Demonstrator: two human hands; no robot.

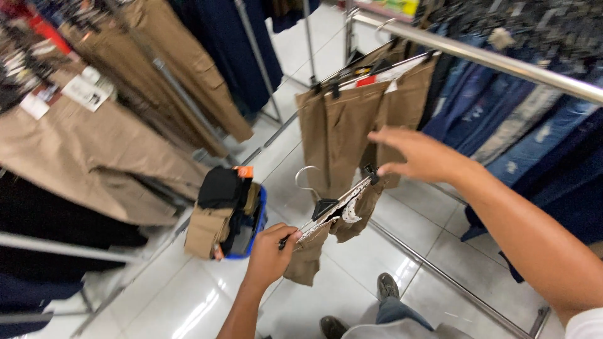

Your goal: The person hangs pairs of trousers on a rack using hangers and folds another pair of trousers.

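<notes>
White glossy floor tiles (188, 301) spread under racks of clothing all around me. With my left hand (270, 254) I pinch one end of a clip hanger (330, 210), fingers closed on it; khaki trousers (314, 248) hang folded from it, just beyond my knuckles. My right hand (418, 154) grips the hanger's far clip (fingertips pressed together). Past that hand, more khaki trousers (339, 135) hang on a steel rail (502, 63). Left of my left hand sits a blue basket (248, 232) stuffed with folded clothes.
</notes>
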